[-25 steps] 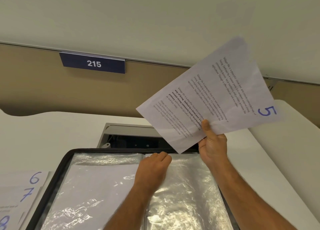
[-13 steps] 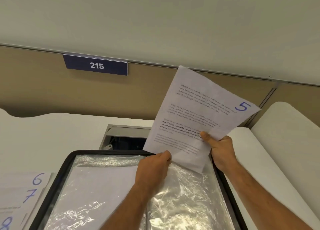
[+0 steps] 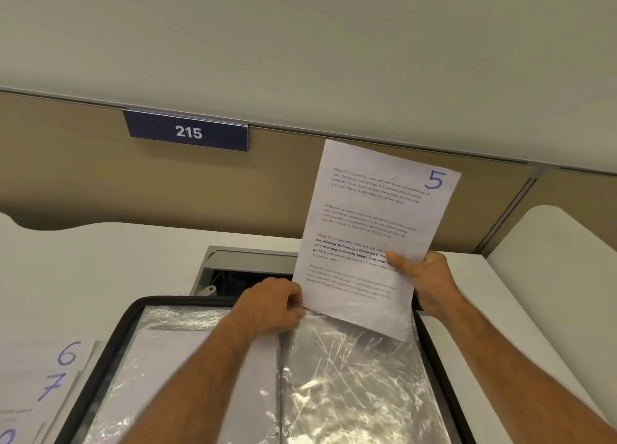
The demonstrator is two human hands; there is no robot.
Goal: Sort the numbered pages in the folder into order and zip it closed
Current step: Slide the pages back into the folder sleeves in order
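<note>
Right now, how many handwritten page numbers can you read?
3. The 5 is on the sheet held up over the open folder. The 6 and 7 are on the stacked pages left of it. A further numeral below them is cut off.

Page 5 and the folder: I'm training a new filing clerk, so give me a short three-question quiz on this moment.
1. True or false: the right hand holds page 5 by its right edge, thumb on the printed side.
2. Multiple choice: the left hand pinches A) the 215 sign, B) the top of the right-hand plastic sleeve, C) page 7.
3. Which numbered pages lie on the desk left of the folder?

Key
1. True.
2. B; page 5's lower end sits at that sleeve's opening.
3. Page 6 and page 7; a third below them is cut off by the frame.
</note>
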